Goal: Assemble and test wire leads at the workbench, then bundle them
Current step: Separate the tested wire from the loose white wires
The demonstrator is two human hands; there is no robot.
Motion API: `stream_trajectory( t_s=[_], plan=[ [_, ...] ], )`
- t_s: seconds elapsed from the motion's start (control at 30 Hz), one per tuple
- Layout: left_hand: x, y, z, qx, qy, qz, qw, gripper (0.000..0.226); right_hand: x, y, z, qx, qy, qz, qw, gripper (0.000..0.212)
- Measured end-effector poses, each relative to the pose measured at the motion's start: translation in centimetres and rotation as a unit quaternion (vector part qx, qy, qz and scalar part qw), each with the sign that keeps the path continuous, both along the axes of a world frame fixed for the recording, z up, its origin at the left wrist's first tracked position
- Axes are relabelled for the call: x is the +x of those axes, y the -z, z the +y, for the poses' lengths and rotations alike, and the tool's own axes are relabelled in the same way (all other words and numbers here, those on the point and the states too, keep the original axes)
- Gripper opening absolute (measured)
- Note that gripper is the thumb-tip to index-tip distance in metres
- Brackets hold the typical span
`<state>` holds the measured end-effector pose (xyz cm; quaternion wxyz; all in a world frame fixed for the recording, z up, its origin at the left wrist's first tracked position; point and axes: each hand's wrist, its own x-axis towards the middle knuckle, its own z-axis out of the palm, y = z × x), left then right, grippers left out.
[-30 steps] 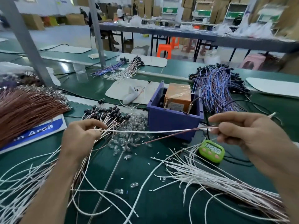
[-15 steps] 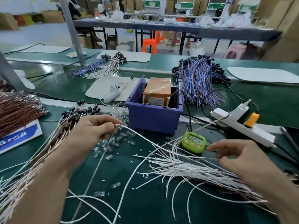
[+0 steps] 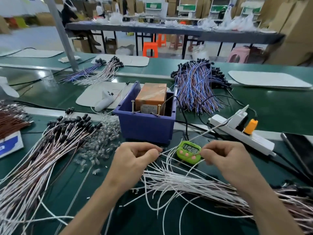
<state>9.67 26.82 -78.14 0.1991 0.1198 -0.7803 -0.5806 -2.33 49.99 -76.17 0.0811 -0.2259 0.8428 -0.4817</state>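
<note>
Both hands have drawn together since half a second ago, when they were spread wide across the bench (image 3: 50,97); they now sit side by side just in front of the purple bin (image 3: 145,128). The left hand (image 3: 135,160) is curled, thumb and forefinger pinching thin white wire at its right edge. The right hand (image 3: 227,160) pinches a white wire too, one that curves down toward the loose pile of white leads (image 3: 186,184) lying beneath both wrists.

One white lead (image 3: 211,129) runs from the gap between the hands on a long slant toward the far right, its far tip pointing over the white power strip (image 3: 237,131). The pile's strands mostly lie left to right, cut ends toward the left.

Between the hands, partly covered by the right fingers, stands a green timer (image 3: 188,152); its display begins 02:2, and the last digit is unclear. An orange box (image 3: 150,95) in the bin carries a label too small to read. At the left edge, a blue-and-white sign (image 3: 10,146) is cut off, its lettering unreadable.
</note>
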Motion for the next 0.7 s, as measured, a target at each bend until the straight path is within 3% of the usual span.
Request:
stream_trajectory(
  t_s=[0.13, 0.27, 0.37, 0.53, 0.67, 0.7],
  plan=[
    [0.0, 0.9, 0.6, -0.035, 0.007, -0.037, 0.999, 0.030, 0.1, 1.2, -0.6, -0.093, 0.071, 0.012, 0.993, 0.017],
    [-0.1, 1.6, 0.8, -0.052, 0.023, -0.036, 0.998, 0.025, 0.0, 1.1, -0.5, -0.256, 0.125, -0.092, 0.954, 0.026],
    [0.0, 1.9, 0.6, -0.038, -0.001, -0.008, 0.999, 0.023, -0.3, 1.0, -0.2, -0.320, 0.149, -0.153, 0.923, 0.027],
    [0.0, 2.3, 0.0, 0.080, -0.032, 0.040, 0.996, 0.035, -0.4, 1.5, -0.2, -0.277, 0.092, -0.162, 0.943, 0.030],
    [-0.3, 2.2, -0.1, 0.121, -0.062, 0.050, 0.989, 0.011, -0.4, 1.8, -0.1, -0.239, 0.066, -0.145, 0.958, 0.019],
    [-0.4, 2.3, -0.2, 0.114, -0.075, 0.050, 0.989, 0.016, -0.4, 1.8, 0.0, -0.234, 0.063, -0.139, 0.960, 0.018]
  ],
)
